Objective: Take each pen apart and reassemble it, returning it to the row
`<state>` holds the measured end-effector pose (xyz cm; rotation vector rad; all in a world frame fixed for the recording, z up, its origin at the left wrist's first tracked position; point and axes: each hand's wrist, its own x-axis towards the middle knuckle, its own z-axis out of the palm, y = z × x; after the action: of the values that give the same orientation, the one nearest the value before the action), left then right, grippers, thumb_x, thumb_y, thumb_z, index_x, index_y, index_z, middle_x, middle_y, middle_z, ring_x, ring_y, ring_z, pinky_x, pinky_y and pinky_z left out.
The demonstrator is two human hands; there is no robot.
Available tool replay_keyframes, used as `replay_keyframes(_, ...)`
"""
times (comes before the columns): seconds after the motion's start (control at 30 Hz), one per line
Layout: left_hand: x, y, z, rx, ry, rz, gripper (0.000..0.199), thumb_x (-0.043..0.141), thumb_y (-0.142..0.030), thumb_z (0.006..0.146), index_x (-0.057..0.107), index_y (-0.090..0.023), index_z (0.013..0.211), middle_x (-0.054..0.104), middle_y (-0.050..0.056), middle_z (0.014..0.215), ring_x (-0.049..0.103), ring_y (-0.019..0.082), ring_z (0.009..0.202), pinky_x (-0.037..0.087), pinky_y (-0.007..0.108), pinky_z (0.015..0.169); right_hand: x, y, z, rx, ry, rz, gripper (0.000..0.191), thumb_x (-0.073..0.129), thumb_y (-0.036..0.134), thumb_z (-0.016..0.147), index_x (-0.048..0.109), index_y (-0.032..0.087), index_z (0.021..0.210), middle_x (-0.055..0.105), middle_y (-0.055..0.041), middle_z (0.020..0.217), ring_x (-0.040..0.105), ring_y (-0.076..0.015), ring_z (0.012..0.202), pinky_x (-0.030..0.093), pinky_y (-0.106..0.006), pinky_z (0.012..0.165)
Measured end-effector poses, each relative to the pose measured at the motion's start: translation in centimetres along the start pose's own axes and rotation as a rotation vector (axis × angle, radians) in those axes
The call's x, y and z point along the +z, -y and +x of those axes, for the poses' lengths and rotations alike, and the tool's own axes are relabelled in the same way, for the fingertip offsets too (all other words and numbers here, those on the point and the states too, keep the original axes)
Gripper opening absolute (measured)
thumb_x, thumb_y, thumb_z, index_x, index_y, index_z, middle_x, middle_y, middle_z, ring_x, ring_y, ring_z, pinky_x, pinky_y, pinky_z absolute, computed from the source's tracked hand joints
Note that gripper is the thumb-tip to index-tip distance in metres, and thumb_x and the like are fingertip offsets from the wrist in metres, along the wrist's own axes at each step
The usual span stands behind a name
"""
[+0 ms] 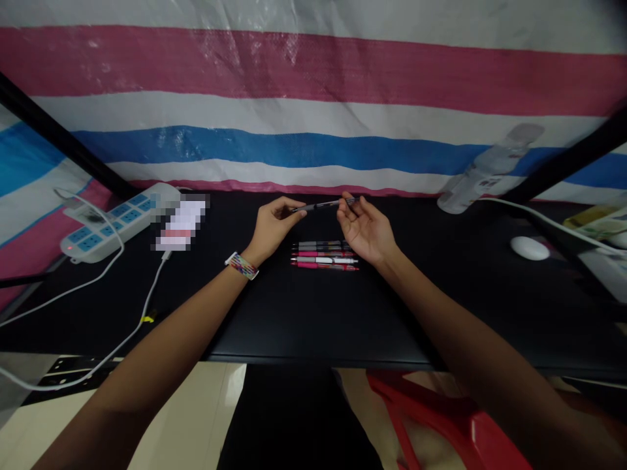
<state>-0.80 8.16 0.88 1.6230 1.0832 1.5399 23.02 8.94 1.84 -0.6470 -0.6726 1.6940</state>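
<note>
A dark pen [321, 205] is held level above the black table, stretched between both hands. My left hand [277, 222], with a colourful woven band on its wrist, pinches the pen's left end between thumb and fingers. At the other end, my right hand [365, 228] has its palm turned up, and its thumb and fingertips close on the pen. Below them lie several pens side by side: dark ones at the back, a pink pen [308, 254], a white pen [323, 260] and another pink pen [313, 266] in front. My right hand partly covers the right ends of the back ones.
To the left are a white power strip [122, 222] and a phone [181, 222] on a charging cable. A clear bottle [482, 173] and a white computer mouse [530, 248] stand at the right. Striped sheeting [294, 72] hangs behind the table [313, 326]. Below is a red stool [441, 418].
</note>
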Motion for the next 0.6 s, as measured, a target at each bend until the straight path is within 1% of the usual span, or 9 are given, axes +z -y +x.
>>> replay_keyframes(0.13, -0.11, 0.09, 0.04, -0.007, 0.0, -0.015, 0.014, 0.09, -0.026, 0.087, 0.085, -0.022, 0.1, 0.086, 0.007, 0.102, 0.078, 0.021, 0.095, 0.061, 0.038, 0.09, -0.02, -0.18, 0.11, 0.004, -0.031, -0.015, 0.01, 0.072, 0.021, 0.101, 0.078, 0.022, 0.109, 0.084, -0.0052, 0.104, 0.082, -0.0186, 0.113, 0.069, -0.029, 0.102)
replay_keyframes(0.23, -0.17, 0.09, 0.01, -0.03, 0.012, -0.02, 0.016, 0.091, -0.028, 0.086, 0.085, -0.022, 0.101, 0.086, 0.006, 0.101, 0.077, 0.021, 0.093, 0.061, 0.038, 0.089, 0.04, -0.23, 0.01, 0.008, -0.029, -0.011, 0.01, 0.071, 0.024, 0.103, 0.077, 0.021, 0.109, 0.084, -0.0056, 0.104, 0.082, -0.0188, 0.113, 0.07, -0.029, 0.101)
replay_keyframes(0.33, -0.12, 0.02, -0.05, -0.051, 0.023, -0.005, 0.02, 0.092, -0.032, 0.085, 0.086, -0.021, 0.101, 0.086, 0.007, 0.1, 0.077, 0.022, 0.092, 0.061, 0.038, 0.088, 0.01, -0.17, -0.05, 0.042, -0.017, 0.067, 0.014, 0.067, 0.025, 0.105, 0.077, 0.021, 0.113, 0.084, -0.0053, 0.104, 0.083, -0.0193, 0.111, 0.071, -0.031, 0.099)
replay_keyframes(0.43, -0.01, -0.02, -0.11, -0.061, 0.017, -0.007, 0.023, 0.093, -0.035, 0.084, 0.086, -0.021, 0.101, 0.086, 0.007, 0.102, 0.077, 0.023, 0.094, 0.061, 0.038, 0.089, -0.08, -0.14, 0.02, 0.076, -0.019, 0.152, 0.015, 0.067, 0.018, 0.102, 0.076, 0.022, 0.113, 0.084, -0.0029, 0.098, 0.084, -0.0177, 0.102, 0.072, -0.03, 0.095)
replay_keyframes(0.5, 0.03, -0.03, -0.13, -0.06, 0.018, -0.015, 0.023, 0.093, -0.035, 0.084, 0.086, -0.021, 0.1, 0.086, 0.007, 0.102, 0.077, 0.023, 0.095, 0.061, 0.039, 0.09, -0.04, -0.14, -0.02, 0.082, -0.035, 0.171, 0.016, 0.066, 0.015, 0.102, 0.075, 0.023, 0.112, 0.083, -0.0022, 0.095, 0.084, -0.017, 0.098, 0.072, -0.03, 0.095)
replay_keyframes(0.6, 0.0, -0.06, -0.15, -0.052, 0.03, -0.009, 0.021, 0.093, -0.033, 0.085, 0.086, -0.022, 0.101, 0.086, 0.007, 0.101, 0.077, 0.023, 0.094, 0.061, 0.039, 0.089, 0.15, -0.08, -0.25, 0.069, -0.043, 0.146, 0.016, 0.063, 0.023, 0.106, 0.076, 0.022, 0.115, 0.084, -0.0046, 0.1, 0.083, -0.0186, 0.106, 0.071, -0.032, 0.099)
